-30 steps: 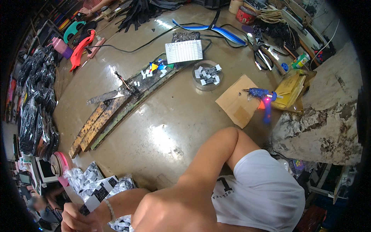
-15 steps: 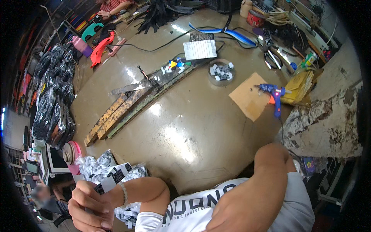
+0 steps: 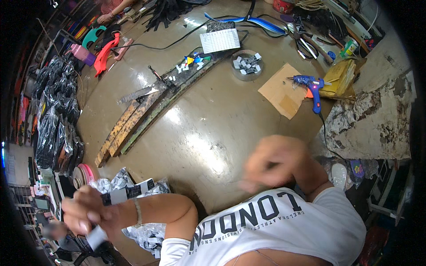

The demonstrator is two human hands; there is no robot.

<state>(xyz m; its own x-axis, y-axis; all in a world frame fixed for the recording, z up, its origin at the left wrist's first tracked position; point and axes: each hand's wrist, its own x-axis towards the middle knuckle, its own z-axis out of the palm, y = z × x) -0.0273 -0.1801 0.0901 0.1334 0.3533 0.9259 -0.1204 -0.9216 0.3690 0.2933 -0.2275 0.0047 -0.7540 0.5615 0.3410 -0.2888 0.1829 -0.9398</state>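
Observation:
My left hand [image 3: 86, 210], at the lower left, has its fingers closed round a strip of black and white labels [image 3: 126, 193]. A pale end of the strip hangs below the fingers. Behind that wrist, clear plastic bags [image 3: 148, 235] hold more of the black and white labels. My right hand [image 3: 275, 162], smeared by motion, hovers over the near right part of the table [image 3: 213, 128]. Its fingers look curled, but whether anything is in them cannot be made out.
A wooden block jig [image 3: 146, 106] with a metal blade crosses the table. Beyond it stand a round tub of cut labels [image 3: 247, 66] and a blue glue gun [image 3: 313, 86] on cardboard [image 3: 284, 95]. Black plastic-wrapped bundles [image 3: 55, 119] line the left. Another person's arm [image 3: 117, 9] shows at top left.
My right hand has swung up from in front of my chest to above the table. My left hand has shifted slightly left and up, with the label strip still in it.

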